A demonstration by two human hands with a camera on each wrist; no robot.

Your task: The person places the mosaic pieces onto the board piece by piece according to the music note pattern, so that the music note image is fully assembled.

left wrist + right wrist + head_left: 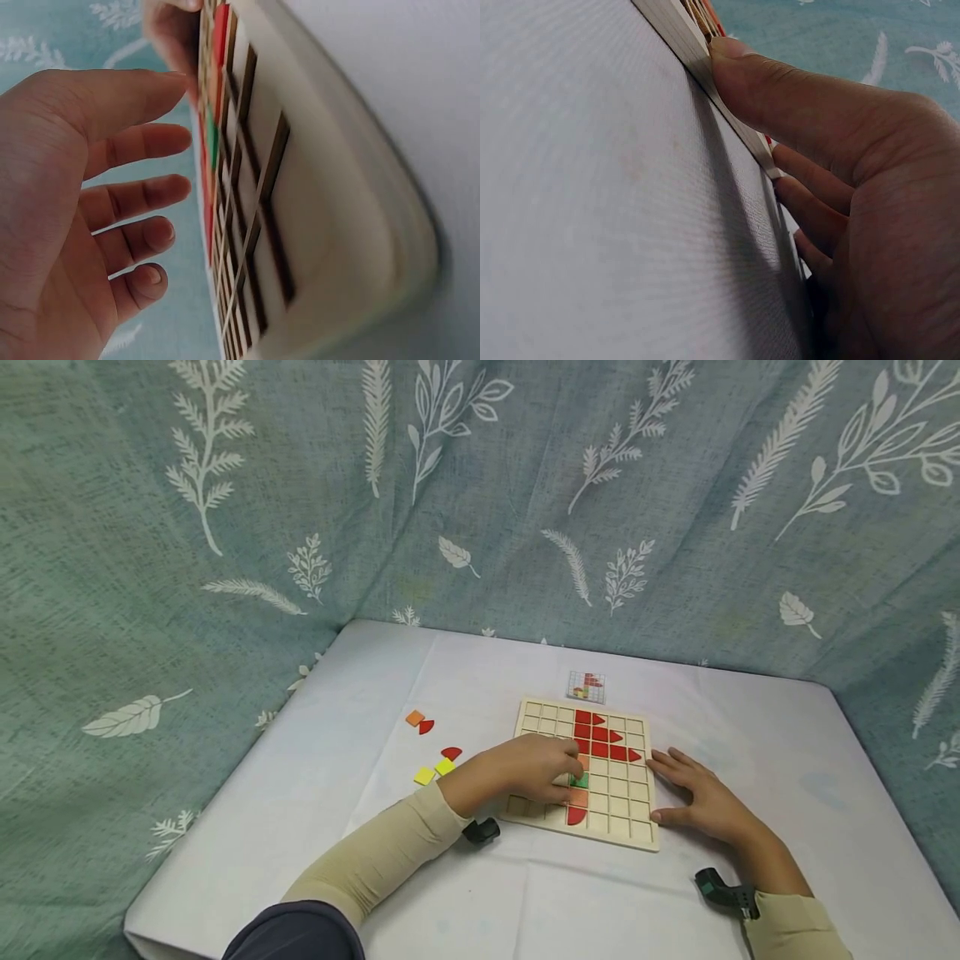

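Note:
A wooden grid board (618, 827) lies on the table, with my left hand (536, 767) reaching over its left half. The fingertips are close over a green tile (581, 781) and an orange tile (578, 797). In the left wrist view, the left hand's fingers are loosely bent and apart from the thumb, with nothing between them. My right hand (705, 802) rests against the board's right edge, fingers spread; the right wrist view has its thumb (739, 79) at the rim. Rows of red tiles (600, 749) fill upper cells, and a red rounded tile (576, 816) sits near the bottom edge.
Left of the board lie an orange square (415, 718), red rounded pieces (452, 752) and yellow squares (424, 776). A small pattern card (587, 687) is behind the board. Wrist cameras (723, 892) are strapped to both arms. A leaf-print curtain (495, 510) hangs behind the white table.

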